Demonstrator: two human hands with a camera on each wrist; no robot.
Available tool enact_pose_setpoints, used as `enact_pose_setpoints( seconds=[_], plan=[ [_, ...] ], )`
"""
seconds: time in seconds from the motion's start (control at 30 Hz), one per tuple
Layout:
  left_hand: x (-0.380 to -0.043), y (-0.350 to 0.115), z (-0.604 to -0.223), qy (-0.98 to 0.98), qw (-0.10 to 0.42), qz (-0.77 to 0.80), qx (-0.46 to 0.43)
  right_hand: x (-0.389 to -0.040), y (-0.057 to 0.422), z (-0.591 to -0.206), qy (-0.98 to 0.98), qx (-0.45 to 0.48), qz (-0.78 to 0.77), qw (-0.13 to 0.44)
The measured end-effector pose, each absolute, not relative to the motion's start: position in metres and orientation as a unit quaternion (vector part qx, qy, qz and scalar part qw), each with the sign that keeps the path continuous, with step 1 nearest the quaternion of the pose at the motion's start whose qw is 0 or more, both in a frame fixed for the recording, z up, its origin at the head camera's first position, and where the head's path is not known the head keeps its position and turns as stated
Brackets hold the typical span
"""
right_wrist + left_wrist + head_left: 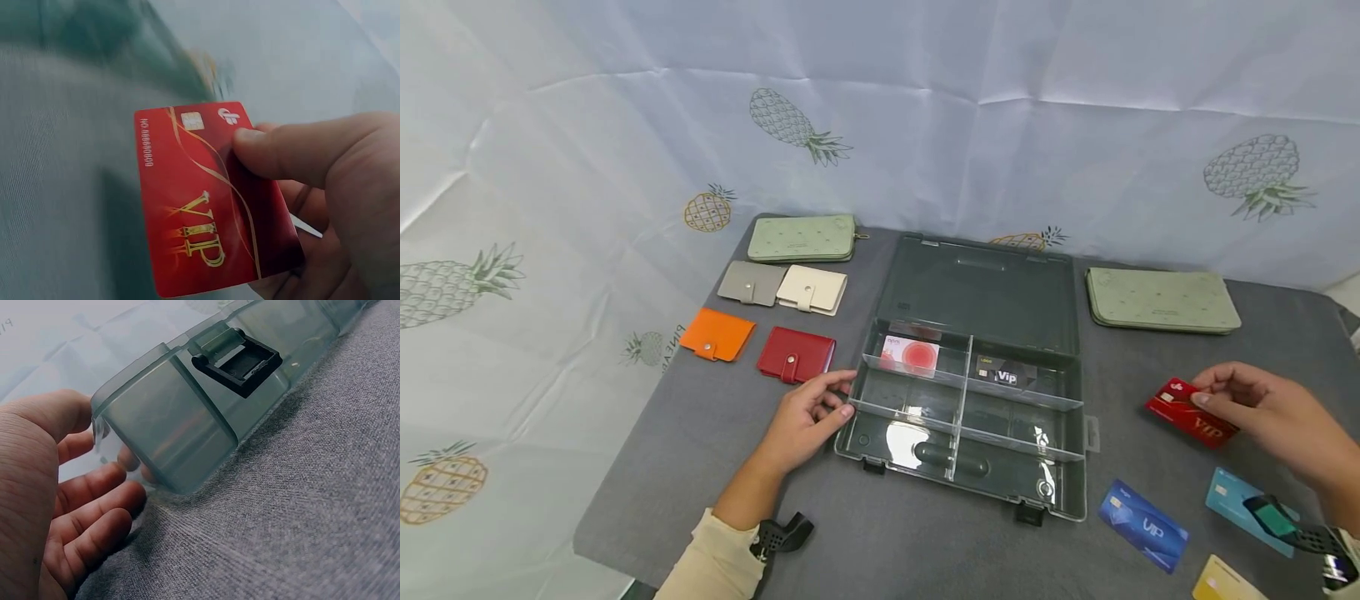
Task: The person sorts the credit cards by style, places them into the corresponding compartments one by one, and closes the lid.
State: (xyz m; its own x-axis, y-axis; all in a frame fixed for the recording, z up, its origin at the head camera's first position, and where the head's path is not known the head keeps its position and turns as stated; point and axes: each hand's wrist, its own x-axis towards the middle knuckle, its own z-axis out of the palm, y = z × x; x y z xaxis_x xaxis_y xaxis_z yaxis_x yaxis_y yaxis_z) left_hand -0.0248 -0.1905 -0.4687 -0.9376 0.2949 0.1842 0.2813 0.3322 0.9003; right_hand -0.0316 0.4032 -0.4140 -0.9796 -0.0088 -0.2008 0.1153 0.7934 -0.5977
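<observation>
A red VIP card [187, 206] is pinched between the thumb and fingers of my right hand [1273, 408], at the right of the table. Beside the left wall of a dark, clear compartment box [958, 479], my left hand [808, 421] has its fingers loosely bent. Its thumb touches the rim at the near left corner in the left wrist view. The box lid [977, 292] lies back, away from me. In the back row, a white and pink card [910, 356] occupies the left compartment and a black Vip card [1006, 372] the right one.
Near my right arm lie a blue VIP card [1144, 525], a light blue card [1236, 500] and a yellow card [1225, 582]. Left of the box are orange [717, 335], red [796, 354], grey and cream card holders. Pale green wallets [801, 239] [1163, 300] lie along the back.
</observation>
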Motion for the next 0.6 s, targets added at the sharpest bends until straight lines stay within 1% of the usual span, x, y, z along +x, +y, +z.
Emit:
enact_pose_setpoints(
  seconds=[0.33,0.6],
  plan=[
    [-0.024,-0.192,-0.471,0.818,0.005,0.547,0.177,-0.053,0.307,-0.376,0.887,-0.069,-0.445,0.101],
    [-0.026,-0.191,-0.472,0.815,0.002,0.550,0.183,-0.075,0.222,-0.357,0.857,-0.118,-0.481,0.141]
  ],
)
